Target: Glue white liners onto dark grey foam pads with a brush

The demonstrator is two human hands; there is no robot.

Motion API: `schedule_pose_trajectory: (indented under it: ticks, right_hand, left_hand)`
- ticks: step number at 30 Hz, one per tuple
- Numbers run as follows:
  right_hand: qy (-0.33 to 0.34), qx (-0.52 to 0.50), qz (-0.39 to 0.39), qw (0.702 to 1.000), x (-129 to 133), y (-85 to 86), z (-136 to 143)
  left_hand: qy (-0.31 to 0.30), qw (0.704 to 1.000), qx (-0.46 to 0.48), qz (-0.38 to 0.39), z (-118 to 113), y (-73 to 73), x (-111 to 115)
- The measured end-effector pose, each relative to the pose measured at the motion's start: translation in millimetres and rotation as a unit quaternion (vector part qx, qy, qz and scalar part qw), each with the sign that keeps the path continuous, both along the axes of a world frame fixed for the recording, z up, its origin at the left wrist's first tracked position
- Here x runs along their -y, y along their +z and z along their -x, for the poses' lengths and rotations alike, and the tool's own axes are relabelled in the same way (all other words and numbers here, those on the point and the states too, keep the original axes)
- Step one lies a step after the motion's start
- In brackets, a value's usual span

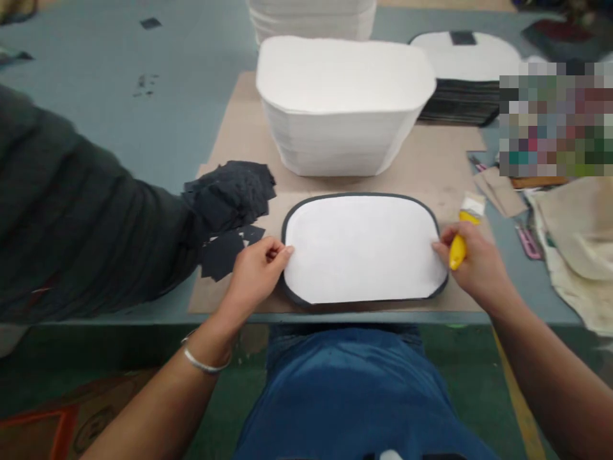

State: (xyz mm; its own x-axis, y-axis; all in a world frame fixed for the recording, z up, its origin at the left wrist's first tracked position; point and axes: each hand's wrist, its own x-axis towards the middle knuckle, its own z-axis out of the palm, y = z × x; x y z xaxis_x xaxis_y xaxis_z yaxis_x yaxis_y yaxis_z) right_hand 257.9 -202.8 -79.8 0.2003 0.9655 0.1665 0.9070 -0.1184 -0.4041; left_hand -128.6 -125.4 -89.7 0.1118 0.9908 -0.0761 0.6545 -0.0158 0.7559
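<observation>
A white oval panel (361,249) lies on a slightly larger dark piece, whose edge shows as a rim around it. My left hand (256,271) pinches the panel's left edge between thumb and fingers. At the right edge, my right hand (472,262) has its fingertips on the panel and also holds a brush with a yellow handle (458,251), bristles pointing away from me. Behind the panel stands a tall stack of white pieces (342,128). Dark fabric scraps (234,195) are piled left of the panel, close to my left hand.
A co-worker's dark sleeve (96,217) reaches in from the left to the scraps. Brown board (239,128) covers part of the blue-grey table (96,115). A dark-edged stack (457,99) is at the back right. Pink-handled scissors (528,241) and beige cloth (579,236) lie right.
</observation>
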Motion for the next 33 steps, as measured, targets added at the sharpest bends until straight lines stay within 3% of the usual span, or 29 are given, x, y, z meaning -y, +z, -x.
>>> schedule_pose_trajectory:
  ticks: [7,11,13,15,18,20,23,26,29,31,33]
  right_hand:
    - [0.009,-0.049,-0.005,0.999,-3.9,1.2,3.9]
    - [0.008,-0.064,-0.009,0.998,-3.3,-3.1,4.3]
    - [0.011,-0.07,-0.012,0.997,-3.7,-4.9,4.7]
    - [0.015,-0.071,-0.017,0.997,-4.3,-6.0,5.6]
    - [0.021,-0.066,-0.024,0.997,-5.2,-8.1,7.4]
    - [0.024,-0.06,-0.025,0.998,-5.0,-10.6,7.8]
    - [0.03,-0.054,-0.02,0.998,-2.1,-15.4,5.7]
    - [0.027,-0.03,-0.01,0.999,0.0,-18.2,3.1]
    - [0.014,0.067,-0.028,0.997,-6.3,-13.6,11.8]
    - [0.046,0.108,-0.059,0.991,-16.3,-5.7,29.0]
    - [0.118,0.094,-0.074,0.986,-31.1,1.1,50.7]
  left_hand:
    - [0.001,0.999,-0.046,0.022,4.1,-3.9,-5.5]
    - [-0.017,0.991,-0.131,0.018,9.7,1.1,-6.6]
    - [-0.005,0.981,-0.19,-0.031,6.0,7.4,-8.0]
    - [-0.02,0.966,-0.219,-0.138,-7.3,13.9,-9.3]
    - [-0.14,0.927,-0.219,-0.272,-42.6,17.8,-10.8]
    - [-0.211,0.902,-0.243,-0.287,-66.6,14.8,-11.4]
    - [-0.248,0.879,-0.308,-0.268,-87.4,5.0,-11.4]
    - [-0.247,0.87,-0.341,-0.257,-89.5,-2.8,-11.5]
    - [-0.248,0.863,-0.344,-0.275,-85.7,-4.7,-12.1]
    - [-0.25,0.859,-0.33,-0.3,-83.0,-6.6,-12.3]
    - [-0.242,0.864,-0.291,-0.333,-79.6,-14.8,-15.3]
